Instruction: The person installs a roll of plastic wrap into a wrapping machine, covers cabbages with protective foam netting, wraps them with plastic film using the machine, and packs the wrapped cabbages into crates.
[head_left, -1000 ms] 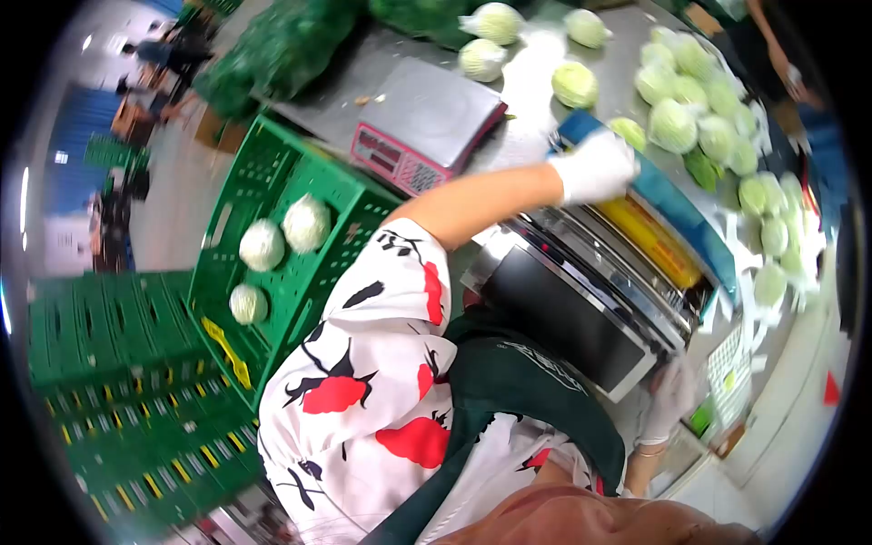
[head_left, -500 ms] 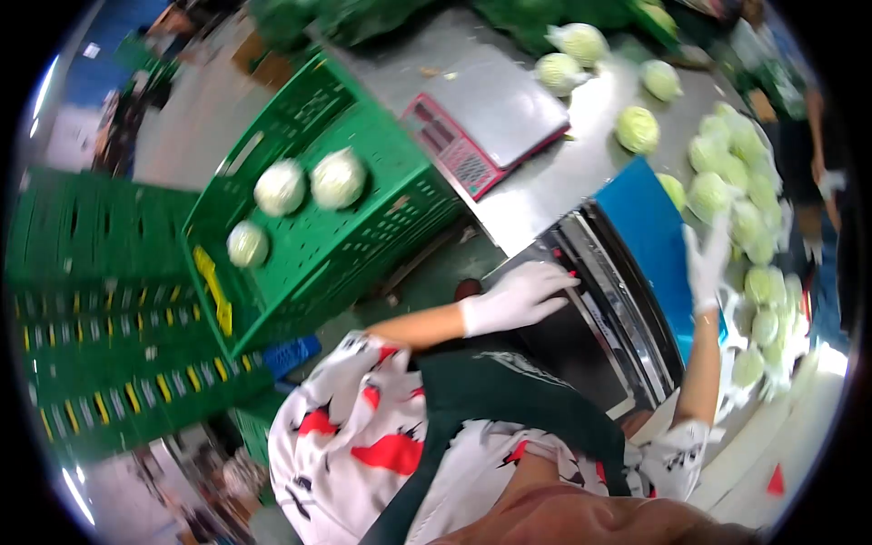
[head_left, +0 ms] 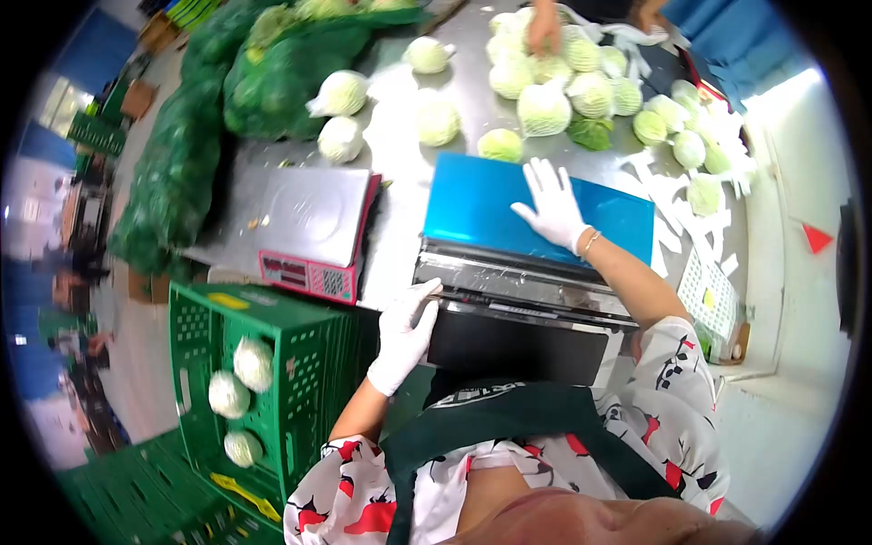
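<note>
My right hand (head_left: 552,207), in a white glove, is over the blue panel (head_left: 599,218) of a wrapping machine, fingers spread and nothing held. Whether the palm presses on the panel I cannot tell. My left hand (head_left: 404,338), gloved too, is at the left end of the machine's metal bars (head_left: 518,272), thumb apart from the other fingers, with nothing seen in it. In front of the bars lies a dark plate (head_left: 518,350). A pale green cabbage (head_left: 500,145) sits just behind the panel, and a wrapped cabbage (head_left: 544,110) stands farther back.
A red-edged scale (head_left: 318,218) stands left of the machine. Below it, a green crate (head_left: 300,363) holds three wrapped cabbages (head_left: 252,363). Green mesh sacks (head_left: 282,82) line the back left. Another person's hand (head_left: 545,29) reaches into the cabbage pile. White strips (head_left: 672,209) lie at right.
The view has swung round. My right hand has moved from beside the cabbages onto the area of the blue panel. My left hand has shifted to the machine's left end.
</note>
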{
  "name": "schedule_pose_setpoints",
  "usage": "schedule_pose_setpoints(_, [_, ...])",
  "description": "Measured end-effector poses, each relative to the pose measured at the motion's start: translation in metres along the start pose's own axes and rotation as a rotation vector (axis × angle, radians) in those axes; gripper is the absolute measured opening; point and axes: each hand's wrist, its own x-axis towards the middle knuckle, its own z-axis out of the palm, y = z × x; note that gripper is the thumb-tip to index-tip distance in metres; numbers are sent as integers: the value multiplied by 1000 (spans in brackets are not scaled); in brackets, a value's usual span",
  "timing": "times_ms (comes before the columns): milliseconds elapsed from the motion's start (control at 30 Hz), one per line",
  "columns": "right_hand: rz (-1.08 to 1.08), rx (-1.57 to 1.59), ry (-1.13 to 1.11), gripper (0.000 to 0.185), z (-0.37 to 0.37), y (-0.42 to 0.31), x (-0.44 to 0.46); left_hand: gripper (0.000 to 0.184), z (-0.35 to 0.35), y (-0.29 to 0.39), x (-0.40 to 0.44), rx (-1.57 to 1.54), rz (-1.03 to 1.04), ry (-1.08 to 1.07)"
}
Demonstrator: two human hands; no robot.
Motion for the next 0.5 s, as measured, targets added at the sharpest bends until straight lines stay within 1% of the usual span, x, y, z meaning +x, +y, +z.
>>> schedule_pose_setpoints(67, [-8,32,-63,85,-2,5,1,32,5,7,32,32,129,-50])
schedule_pose_setpoints(100, [-1,96,-65,79,-7,9,1,32,9,12,51,6,152,-89])
schedule_pose_setpoints(167, [150,541,45,64,-20,22,2,33,17,18,81,-46,170,-167])
schedule_pose_setpoints(233, [297,699,122,60,-42,42,0,33,30,19,114,-136,105,-200])
schedule_pose_setpoints(267, [358,721,203,55,-34,64,2,34,37,16,133,-126,111,-222])
schedule_pose_setpoints(300, [474,843,209,49,-33,89,10,35,46,15,152,-115,113,-244])
schedule_pose_setpoints(333, [525,948,232,46,-22,120,19,36,55,20,173,-73,136,-280])
schedule_pose_setpoints(367, [573,1053,259,44,-4,154,30,36,68,27,189,-59,213,-318])
schedule_pose_setpoints(433, [948,1159,83,36,38,220,69,34,107,41,214,-147,360,-499])
schedule_pose_setpoints(467, [993,1149,69,41,53,241,93,34,128,48,223,-208,350,-579])
schedule_pose_setpoints(500, [900,1110,121,45,61,252,110,35,150,54,231,-267,337,-659])
